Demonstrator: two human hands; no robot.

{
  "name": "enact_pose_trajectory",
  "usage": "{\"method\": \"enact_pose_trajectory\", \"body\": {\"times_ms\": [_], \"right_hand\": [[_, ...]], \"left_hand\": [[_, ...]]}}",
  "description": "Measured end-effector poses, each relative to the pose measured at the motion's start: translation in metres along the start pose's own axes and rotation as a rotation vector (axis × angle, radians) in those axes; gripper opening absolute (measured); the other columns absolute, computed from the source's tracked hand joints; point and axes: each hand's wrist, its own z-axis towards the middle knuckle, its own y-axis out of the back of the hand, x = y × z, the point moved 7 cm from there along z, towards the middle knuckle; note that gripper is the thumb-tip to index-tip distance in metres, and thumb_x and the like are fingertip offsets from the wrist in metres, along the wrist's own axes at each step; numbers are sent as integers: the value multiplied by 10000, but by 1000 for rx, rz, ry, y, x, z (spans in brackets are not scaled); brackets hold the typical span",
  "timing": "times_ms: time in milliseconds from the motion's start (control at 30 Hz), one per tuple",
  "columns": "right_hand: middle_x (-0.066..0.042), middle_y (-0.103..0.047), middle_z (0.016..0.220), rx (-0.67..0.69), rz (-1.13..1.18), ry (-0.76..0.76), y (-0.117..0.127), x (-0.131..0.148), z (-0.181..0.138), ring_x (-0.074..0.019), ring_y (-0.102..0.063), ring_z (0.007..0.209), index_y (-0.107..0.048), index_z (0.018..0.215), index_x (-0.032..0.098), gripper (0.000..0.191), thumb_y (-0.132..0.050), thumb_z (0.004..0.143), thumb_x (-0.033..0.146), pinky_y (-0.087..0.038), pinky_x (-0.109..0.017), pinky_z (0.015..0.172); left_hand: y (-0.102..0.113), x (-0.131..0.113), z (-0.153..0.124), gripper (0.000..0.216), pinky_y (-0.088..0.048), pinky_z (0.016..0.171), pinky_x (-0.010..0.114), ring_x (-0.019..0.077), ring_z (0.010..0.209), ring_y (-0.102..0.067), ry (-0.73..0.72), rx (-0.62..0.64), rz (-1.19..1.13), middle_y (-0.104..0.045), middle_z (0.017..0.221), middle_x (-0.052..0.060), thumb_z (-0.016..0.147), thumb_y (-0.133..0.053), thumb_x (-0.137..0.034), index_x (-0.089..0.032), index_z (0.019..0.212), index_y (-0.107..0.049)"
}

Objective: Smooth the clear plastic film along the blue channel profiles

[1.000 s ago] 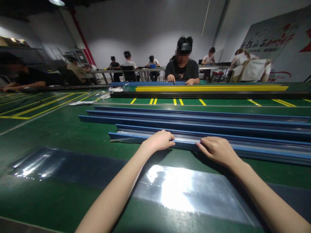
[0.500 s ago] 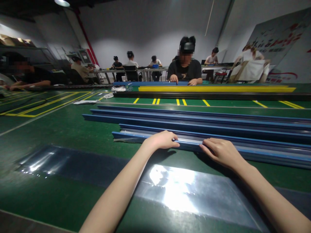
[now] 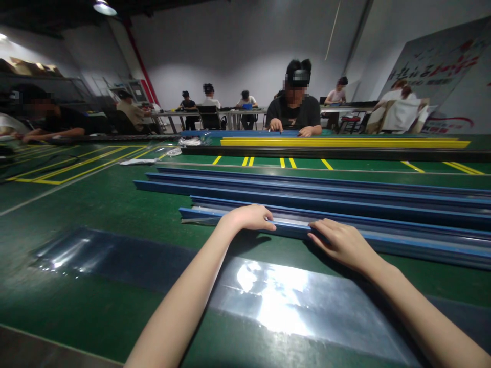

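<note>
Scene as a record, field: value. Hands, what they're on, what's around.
left hand grip: at the near edge of the near blue channel; firmness can't be told
right hand grip: same edge, farther right
inside channel: pale strip, visible between the hands
behind it: more blue channelling, then a black rail, then a yellow rail
foreground: shiny film on the green table, strong glare, forearms above it
across table: person in a dark top, hands at another blue length
</note>
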Motion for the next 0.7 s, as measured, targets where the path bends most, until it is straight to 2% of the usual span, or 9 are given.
{"method": "enact_pose_trajectory", "body": {"times_ms": [333,567,700], "right_hand": [[-84,-645,844,-2,-50,27,-3,1,-1,-160,-577,724,-593,877,181,318,-318,890,340,-391,-253,606],[-94,-651,887,-41,-4,19,0,2,1,-174,-587,773,-583,973,162,320,-325,885,330,-412,-276,664],[-91,-651,902,10,-1,13,-4,2,1,-172,-591,783,-577,972,167,318,-319,887,333,-421,-274,666]], "left_hand": [[4,12,-6,351,-391,647,191,161,860,-592,73,28,8,-660,1010,18,764,-511,-404,-223,1042,-623],[5,18,-5,382,-399,686,207,179,923,-578,102,28,11,-644,1046,37,758,-517,-434,-226,1065,-608],[5,21,-6,406,-409,708,218,189,933,-576,124,24,9,-640,1055,36,751,-518,-451,-233,1084,-597]]}}
